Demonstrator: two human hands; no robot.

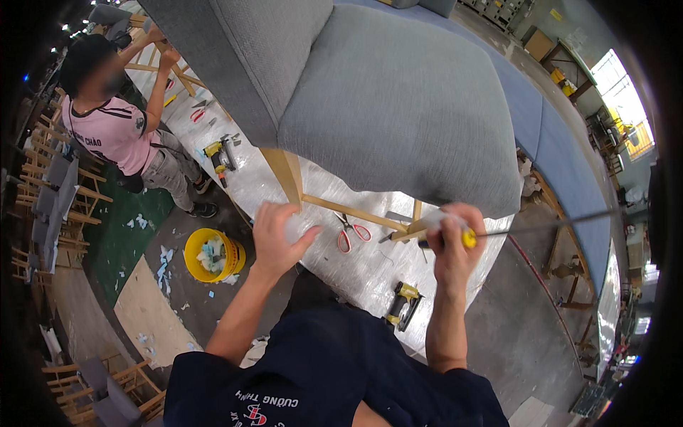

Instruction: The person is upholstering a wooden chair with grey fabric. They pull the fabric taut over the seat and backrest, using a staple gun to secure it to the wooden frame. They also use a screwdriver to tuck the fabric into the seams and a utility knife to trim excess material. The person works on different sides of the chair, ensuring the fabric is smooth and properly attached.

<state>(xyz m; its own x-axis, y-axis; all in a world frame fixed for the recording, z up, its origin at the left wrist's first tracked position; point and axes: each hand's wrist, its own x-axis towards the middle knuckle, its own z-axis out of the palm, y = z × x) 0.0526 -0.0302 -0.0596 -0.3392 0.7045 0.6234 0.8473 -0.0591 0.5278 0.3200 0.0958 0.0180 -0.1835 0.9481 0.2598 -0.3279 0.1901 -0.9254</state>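
An upholstered grey chair [398, 107] with pale wooden legs lies tipped on the plastic-covered table [327, 178]. By its near wooden leg [284, 174], my left hand [272, 238] curls with the thumb apart. A whitish, blurred thing [295, 228] shows between thumb and fingers; its kind is unclear. My right hand [459, 249] is closed below the seat's front edge, around a yellow-ended tool [468, 238]. From it a long, thin dark rod [555, 225] runs to the right, smeared by motion. Something whitish also shows at these fingers.
Red-handled scissors [346, 235] lie between my hands. One staple gun [404, 306] rests near the front edge, another staple gun [220, 158] farther left. A yellow bucket [213, 255] of scraps stands on the floor. At left, a co-worker [117, 128] handles a wooden frame.
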